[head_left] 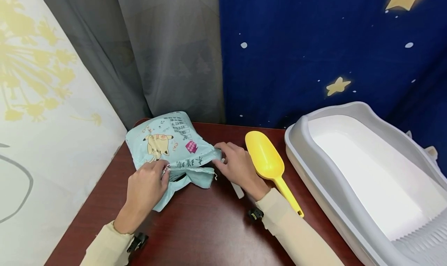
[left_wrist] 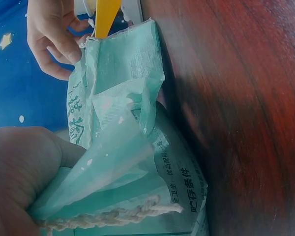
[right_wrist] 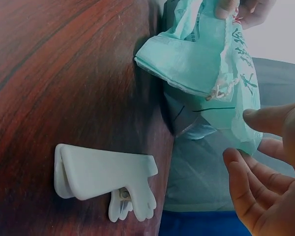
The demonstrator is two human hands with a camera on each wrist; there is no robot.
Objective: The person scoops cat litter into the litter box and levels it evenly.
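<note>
A light blue printed bag (head_left: 158,141) lies on the table, its near end torn open and a braided string along the edge. My left hand (head_left: 144,186) pinches the opened edge between thumb and fingers. At the bag's right corner, my right hand (head_left: 241,167) holds the plastic, thumb on one side and fingers on the other, as the right wrist view shows. Just beneath that hand lies a white sealing clip (right_wrist: 105,172), mostly covered in the head view. What the bag contains is hidden.
A yellow scoop (head_left: 267,157) lies right of my right hand, handle toward me. Farther right stands a grey-rimmed litter box (head_left: 297,141) with a white inside. Grey and blue curtains (head_left: 310,56) hang behind the table, and a patterned white cloth (head_left: 52,141) borders the left.
</note>
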